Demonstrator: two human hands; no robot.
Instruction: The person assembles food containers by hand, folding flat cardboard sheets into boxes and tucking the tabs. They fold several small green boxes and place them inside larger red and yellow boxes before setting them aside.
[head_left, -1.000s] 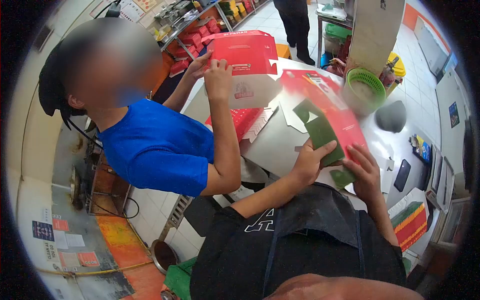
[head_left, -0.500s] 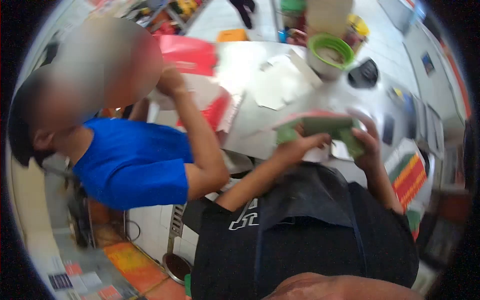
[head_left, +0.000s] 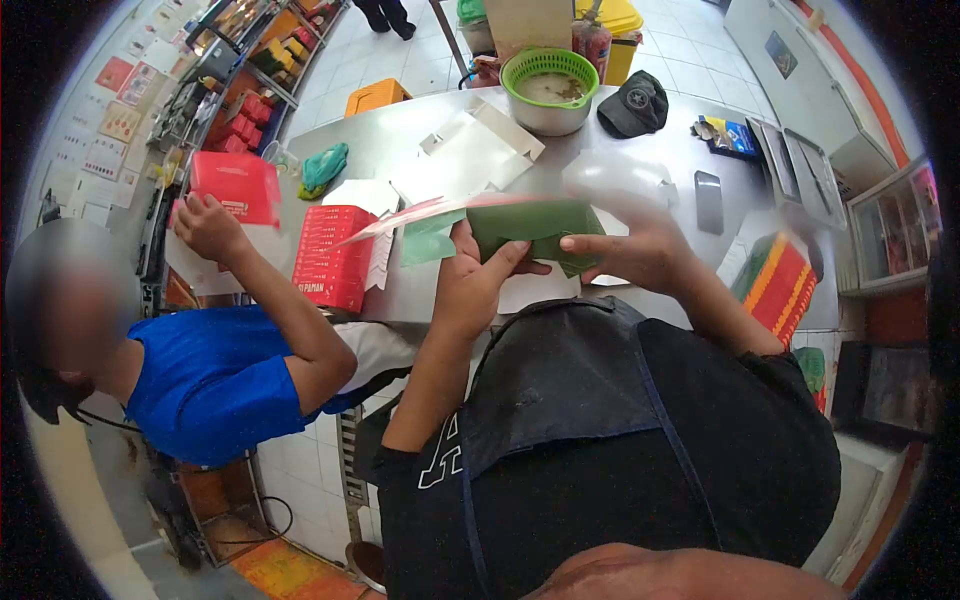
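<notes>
A green cardboard box (head_left: 535, 228) with a loose flap at its left and a thin red-and-white edge along its far side is in front of my chest, over the near edge of the table. My left hand (head_left: 475, 280) grips its left part, thumb on the green panel and fingers curled beneath. At the right end my right hand (head_left: 635, 250) pinches the box, its thumb pressing the near side; motion blurs the back of this hand. Left of the box stands a stack of flattened red boxes (head_left: 332, 250).
A co-worker's hand (head_left: 212, 225) holds a red box sheet (head_left: 236, 187) at the left. The steel table (head_left: 400, 130) bears white cardboard (head_left: 490, 140), a pot with a green colander (head_left: 548, 85), a dark cap (head_left: 636, 105), a phone (head_left: 708, 200) and a teal cloth (head_left: 324, 168).
My view has swung, so table things appear further left. My hands have come closer together on the green box. The co-worker's raised hand is now lower, over the red sheet.
</notes>
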